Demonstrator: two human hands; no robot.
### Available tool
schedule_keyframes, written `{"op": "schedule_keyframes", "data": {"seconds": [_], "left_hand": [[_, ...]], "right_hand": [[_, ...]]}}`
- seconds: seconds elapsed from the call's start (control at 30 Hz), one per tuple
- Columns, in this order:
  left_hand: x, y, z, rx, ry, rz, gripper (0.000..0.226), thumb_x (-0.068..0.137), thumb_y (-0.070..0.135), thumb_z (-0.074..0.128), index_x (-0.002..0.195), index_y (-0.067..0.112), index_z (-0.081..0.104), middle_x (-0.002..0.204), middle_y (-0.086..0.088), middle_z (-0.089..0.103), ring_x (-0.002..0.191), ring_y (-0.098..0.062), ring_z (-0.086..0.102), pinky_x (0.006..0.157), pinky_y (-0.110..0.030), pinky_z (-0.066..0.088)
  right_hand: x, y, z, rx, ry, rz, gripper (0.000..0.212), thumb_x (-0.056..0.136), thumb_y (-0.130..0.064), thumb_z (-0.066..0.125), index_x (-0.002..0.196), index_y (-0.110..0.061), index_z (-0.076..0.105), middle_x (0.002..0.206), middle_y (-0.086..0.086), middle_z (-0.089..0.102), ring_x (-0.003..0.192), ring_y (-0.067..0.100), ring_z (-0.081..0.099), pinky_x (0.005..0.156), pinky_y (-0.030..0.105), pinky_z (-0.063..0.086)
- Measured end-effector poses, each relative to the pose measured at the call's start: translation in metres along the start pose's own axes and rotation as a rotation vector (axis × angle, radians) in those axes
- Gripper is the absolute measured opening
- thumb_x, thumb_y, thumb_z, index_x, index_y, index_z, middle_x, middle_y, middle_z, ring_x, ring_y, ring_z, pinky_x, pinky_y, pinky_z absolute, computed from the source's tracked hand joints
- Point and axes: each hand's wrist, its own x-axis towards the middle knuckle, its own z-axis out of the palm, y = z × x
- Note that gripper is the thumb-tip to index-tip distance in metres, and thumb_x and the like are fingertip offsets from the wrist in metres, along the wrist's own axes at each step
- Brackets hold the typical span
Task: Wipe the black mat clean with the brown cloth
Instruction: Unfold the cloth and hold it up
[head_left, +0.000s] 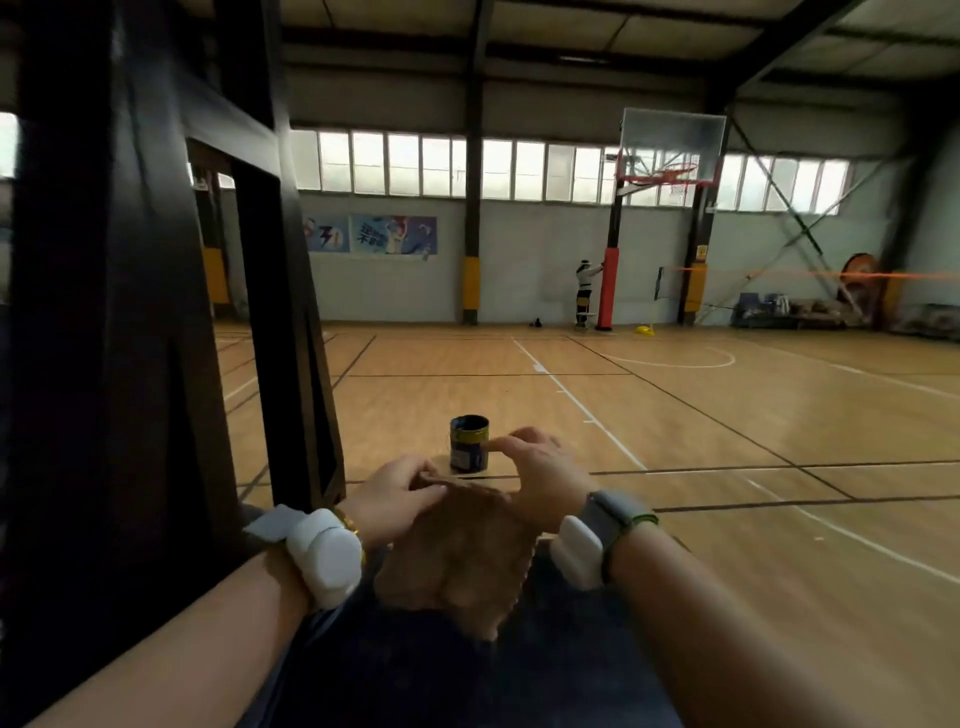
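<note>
Presently, both hands hold the brown cloth (457, 556) up by its top edge, above the near end of the black mat (561, 665). Left hand (395, 499): its grip pinches the cloth's upper left corner between thumb and curled fingers. Right hand (540, 473): its grip holds the upper right edge, with the forefinger stretched out toward the left; how the remaining fingers lie behind the cloth cannot be told. The cloth hangs slack between the two grips, its lower edge drooping over the mat; whether it touches the mat is unclear. A dark can (469, 443) stands on the wooden floor (727, 493) just beyond the hands, open at the top. A dark frame (130, 312) rises at the left, close to the left forearm.

Judged risks: wiping has apparently not begun. A slack, unfolded cloth may bunch or skid rather than press flat, leaving streaks. A forward stroke carried too far could strike the can and tip it. The left elbow may also knock the frame.
</note>
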Motion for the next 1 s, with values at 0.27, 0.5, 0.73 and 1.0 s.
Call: {"op": "schedule_keyframes", "data": {"seconds": [0.27, 0.5, 0.73, 1.0], "left_hand": [[-0.006, 0.004, -0.022, -0.173, 0.056, 0.073, 0.018, 0.093, 0.017, 0.057, 0.11, 0.018, 0.062, 0.103, 0.0, 0.064, 0.097, -0.011, 0.058, 0.076, -0.01, 0.042], [-0.019, -0.018, -0.052, -0.174, 0.098, -0.051, 0.054, 0.07, 0.027, 0.082, 0.11, 0.027, 0.046, 0.101, 0.009, 0.061, 0.092, -0.006, 0.059, 0.073, -0.019, 0.048], [-0.051, -0.072, -0.103, -0.314, 0.201, -0.138, 0.008, 0.08, 0.017, 0.074, 0.081, 0.01, 0.073, 0.08, -0.007, 0.073, 0.077, -0.017, 0.069, 0.074, -0.028, 0.057], [-0.11, -0.1, -0.148, -0.551, 0.415, -0.245, 0.007, 0.089, 0.009, 0.061, 0.089, 0.007, 0.068, 0.075, -0.006, 0.067, 0.062, -0.013, 0.064, 0.054, -0.024, 0.052]], "right_hand": [[0.028, -0.044, 0.009, 0.138, 0.05, -0.193, 0.041, 0.087, -0.02, 0.063, 0.127, -0.02, 0.059, 0.112, 0.002, 0.067, 0.1, 0.018, 0.064, 0.088, 0.03, 0.052], [0.049, -0.063, -0.006, 0.418, -0.025, -0.079, 0.016, 0.091, -0.022, 0.062, 0.106, -0.024, 0.068, 0.092, -0.01, 0.063, 0.083, 0.002, 0.059, 0.065, 0.011, 0.045], [0.056, -0.083, -0.001, 0.759, -0.109, 0.032, 0.005, 0.092, -0.009, 0.058, 0.094, -0.008, 0.063, 0.09, 0.01, 0.061, 0.082, 0.018, 0.06, 0.066, 0.02, 0.054], [0.063, -0.145, 0.015, 0.888, -0.207, -0.119, 0.02, 0.09, -0.003, 0.057, 0.106, 0.009, 0.056, 0.098, 0.023, 0.06, 0.09, 0.032, 0.061, 0.078, 0.039, 0.055]]}}
